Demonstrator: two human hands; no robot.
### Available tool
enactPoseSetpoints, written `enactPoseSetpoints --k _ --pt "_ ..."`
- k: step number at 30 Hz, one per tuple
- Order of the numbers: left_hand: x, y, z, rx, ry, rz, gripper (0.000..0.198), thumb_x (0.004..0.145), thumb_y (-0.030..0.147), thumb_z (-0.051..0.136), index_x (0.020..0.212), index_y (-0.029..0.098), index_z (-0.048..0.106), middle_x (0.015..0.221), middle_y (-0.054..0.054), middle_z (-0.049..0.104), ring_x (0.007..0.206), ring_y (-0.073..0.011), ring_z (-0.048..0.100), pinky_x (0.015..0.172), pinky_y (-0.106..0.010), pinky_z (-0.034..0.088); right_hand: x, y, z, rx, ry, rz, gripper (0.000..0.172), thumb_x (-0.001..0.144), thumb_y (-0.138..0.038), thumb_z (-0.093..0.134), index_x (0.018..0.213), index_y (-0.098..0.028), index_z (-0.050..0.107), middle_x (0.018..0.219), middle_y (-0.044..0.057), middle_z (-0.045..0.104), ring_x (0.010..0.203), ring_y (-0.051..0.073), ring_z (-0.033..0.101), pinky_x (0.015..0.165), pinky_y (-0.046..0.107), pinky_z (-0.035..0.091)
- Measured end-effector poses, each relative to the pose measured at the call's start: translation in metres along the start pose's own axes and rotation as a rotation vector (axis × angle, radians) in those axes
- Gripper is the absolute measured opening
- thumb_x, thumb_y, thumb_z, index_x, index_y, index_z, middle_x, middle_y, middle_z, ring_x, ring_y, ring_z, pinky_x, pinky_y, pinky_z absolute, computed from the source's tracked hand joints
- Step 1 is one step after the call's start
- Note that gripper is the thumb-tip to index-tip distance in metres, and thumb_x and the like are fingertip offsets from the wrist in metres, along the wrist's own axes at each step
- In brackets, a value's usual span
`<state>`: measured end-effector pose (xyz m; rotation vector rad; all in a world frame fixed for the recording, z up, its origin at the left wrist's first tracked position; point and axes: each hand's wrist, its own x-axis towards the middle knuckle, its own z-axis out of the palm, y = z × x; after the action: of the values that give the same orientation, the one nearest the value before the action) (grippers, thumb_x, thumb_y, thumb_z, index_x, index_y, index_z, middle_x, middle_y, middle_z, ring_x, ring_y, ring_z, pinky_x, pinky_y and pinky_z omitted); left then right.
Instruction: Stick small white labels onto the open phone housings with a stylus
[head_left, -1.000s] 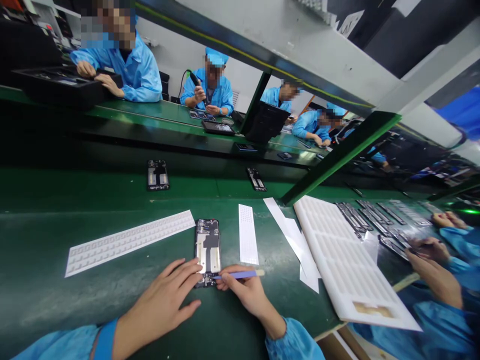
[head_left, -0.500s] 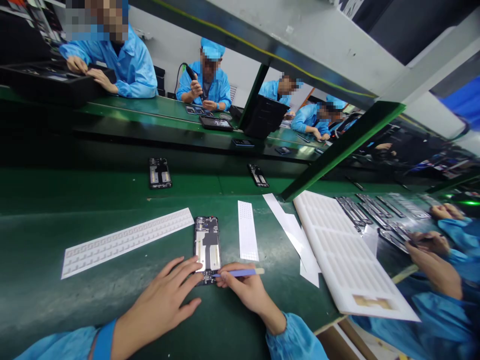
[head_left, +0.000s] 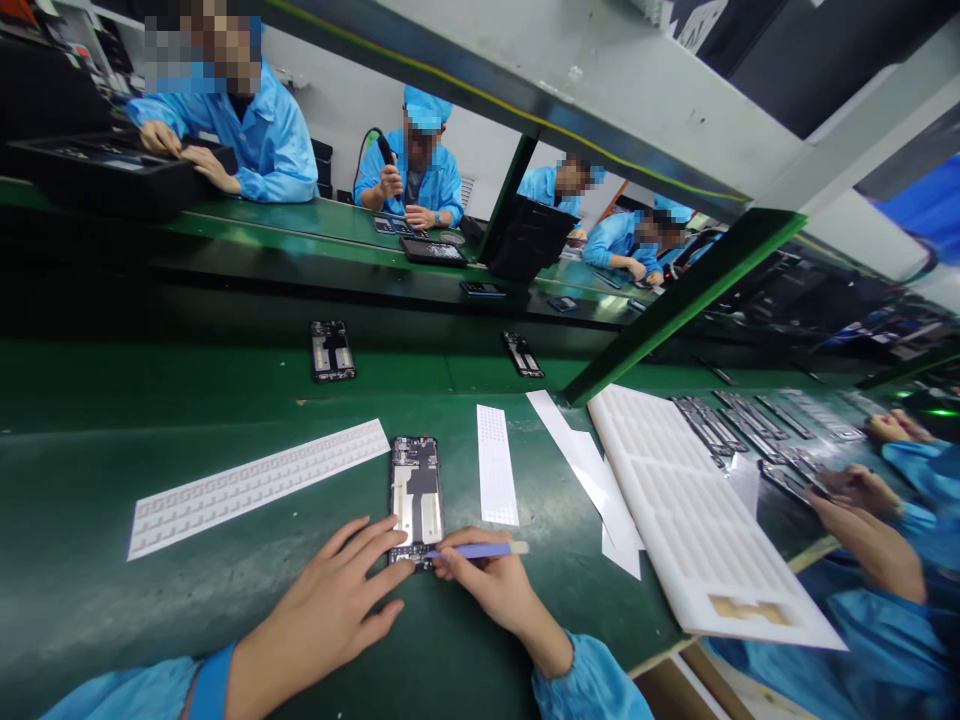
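An opened phone [head_left: 417, 492] lies on the green bench, its inner parts showing. My left hand [head_left: 337, 585] rests with fingers spread, the fingertips touching the phone's lower left edge. In my right hand [head_left: 491, 585] is a purple tweezer-like tool [head_left: 484, 549] with a pale end, gripped between thumb and fingers. Its tip meets the lower part of the phone, where small components sit; what lies at the tip is too small to make out. Left of the phone is a long white sticker sheet [head_left: 259, 488], and to the right a shorter sticker sheet [head_left: 496, 463].
White paper strips [head_left: 581, 465] and a white foam tray [head_left: 697, 520] lie to the right. Two more opened phones [head_left: 332, 350] [head_left: 523, 354] sit farther back. A green post [head_left: 686, 305] slants across. A co-worker's hands [head_left: 862, 520] work at the right beside several phone frames.
The view has shifted slightly. My left fingers have edged a little over the phone's lower end; the right hand keeps the tool at nearly the same spot.
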<state>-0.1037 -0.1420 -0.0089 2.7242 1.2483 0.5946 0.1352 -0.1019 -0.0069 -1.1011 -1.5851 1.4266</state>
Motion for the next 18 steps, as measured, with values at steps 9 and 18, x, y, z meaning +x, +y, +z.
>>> enactPoseSetpoints --k 9,18 --pt "-0.0022 -0.0017 0.0041 0.007 -0.001 -0.016 0.035 0.092 0.036 0.058 0.126 0.025 0.055 0.137 -0.003 0.054 0.129 -0.0223 0.048 0.113 -0.044 0.034 -0.0011 -0.0006 0.0027 0.082 0.046 0.065 0.023 0.079 -0.039 0.077 0.089 -0.019 0.074 0.064 0.003 0.074 0.056 0.019 0.071 0.057 0.028 0.061" --pt "0.0003 0.002 0.0002 -0.026 0.012 -0.028 0.033 0.09 0.032 0.06 0.122 0.025 0.056 0.134 -0.003 0.056 0.129 -0.022 0.048 0.113 -0.042 0.035 -0.0028 -0.0009 0.002 -0.018 -0.009 0.013 0.02 0.083 -0.039 0.073 0.086 -0.02 0.077 0.066 0.004 0.074 0.057 0.019 0.07 0.057 0.028 0.058"
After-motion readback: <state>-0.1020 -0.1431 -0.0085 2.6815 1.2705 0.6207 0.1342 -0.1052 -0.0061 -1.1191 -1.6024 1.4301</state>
